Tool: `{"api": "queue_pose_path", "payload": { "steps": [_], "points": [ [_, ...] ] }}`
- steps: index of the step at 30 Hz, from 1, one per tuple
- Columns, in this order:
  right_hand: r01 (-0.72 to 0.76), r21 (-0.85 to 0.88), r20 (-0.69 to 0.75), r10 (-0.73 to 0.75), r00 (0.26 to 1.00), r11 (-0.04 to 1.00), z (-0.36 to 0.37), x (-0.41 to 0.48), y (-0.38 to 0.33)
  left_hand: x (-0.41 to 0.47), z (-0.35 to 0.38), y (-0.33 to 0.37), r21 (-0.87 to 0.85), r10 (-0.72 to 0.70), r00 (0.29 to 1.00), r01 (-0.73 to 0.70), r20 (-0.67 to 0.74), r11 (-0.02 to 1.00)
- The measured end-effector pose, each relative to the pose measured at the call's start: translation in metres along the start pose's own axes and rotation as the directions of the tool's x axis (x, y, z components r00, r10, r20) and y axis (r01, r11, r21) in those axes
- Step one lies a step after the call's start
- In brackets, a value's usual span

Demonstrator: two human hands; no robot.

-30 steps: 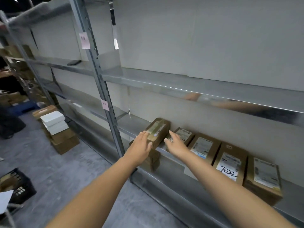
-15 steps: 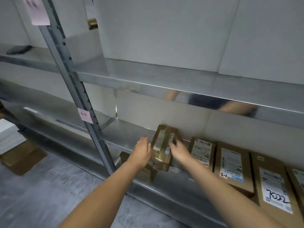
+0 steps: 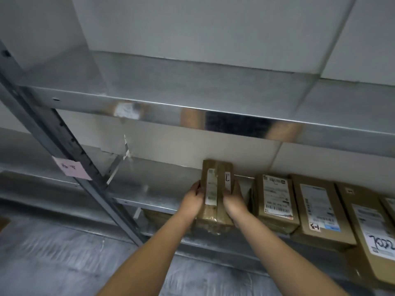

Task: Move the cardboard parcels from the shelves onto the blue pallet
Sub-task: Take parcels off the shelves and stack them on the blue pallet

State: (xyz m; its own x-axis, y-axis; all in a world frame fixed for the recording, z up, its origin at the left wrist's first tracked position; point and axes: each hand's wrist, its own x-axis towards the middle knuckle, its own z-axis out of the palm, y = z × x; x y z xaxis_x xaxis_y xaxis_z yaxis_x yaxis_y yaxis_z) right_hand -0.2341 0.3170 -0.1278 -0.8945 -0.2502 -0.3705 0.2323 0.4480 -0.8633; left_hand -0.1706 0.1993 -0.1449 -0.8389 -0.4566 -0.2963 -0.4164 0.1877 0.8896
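Both hands (arms outstretched) clasp the parcel.

A warehouse storeroom.
Bare metal shelving holds a row of labelled cardboard parcels; a pink tag marks the upright.

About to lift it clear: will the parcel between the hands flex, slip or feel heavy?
The parcel looks like a stiff, taped cardboard box, so it probably won't flex. The left hand and right hand clamp its sides; glossy tape may be slippery. It is small, so likely light.
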Motion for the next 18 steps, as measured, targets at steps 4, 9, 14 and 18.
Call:
{"api": "queue_pose_path", "payload": {
  "steps": [4, 9, 14, 18],
  "points": [
    [-0.006, 0.078, 0.025, 0.004, 1.000, 0.997, 0.000, -0.007, 0.011, -0.004, 0.010, -0.003, -0.087, -0.003, 1.000, 0.000, -0.030, 0.996],
    [-0.008, 0.133, 0.079, -0.003, 0.997, 0.991, -0.003, -0.017, 0.007, -0.022, 0.012, -0.001, -0.260, -0.057, 0.997, 0.040, -0.056, 0.965],
    [0.029, 0.142, 0.118, -0.046, 0.992, 0.989, -0.009, -0.046, -0.001, -0.056, 0.010, 0.001, -0.344, -0.104, 0.989, 0.061, -0.109, 0.937],
    [0.037, 0.192, 0.124, -0.061, 0.990, 0.981, -0.033, -0.078, -0.002, -0.091, 0.017, 0.022, -0.356, -0.046, 0.991, -0.001, -0.122, 0.934]
  ]
}}
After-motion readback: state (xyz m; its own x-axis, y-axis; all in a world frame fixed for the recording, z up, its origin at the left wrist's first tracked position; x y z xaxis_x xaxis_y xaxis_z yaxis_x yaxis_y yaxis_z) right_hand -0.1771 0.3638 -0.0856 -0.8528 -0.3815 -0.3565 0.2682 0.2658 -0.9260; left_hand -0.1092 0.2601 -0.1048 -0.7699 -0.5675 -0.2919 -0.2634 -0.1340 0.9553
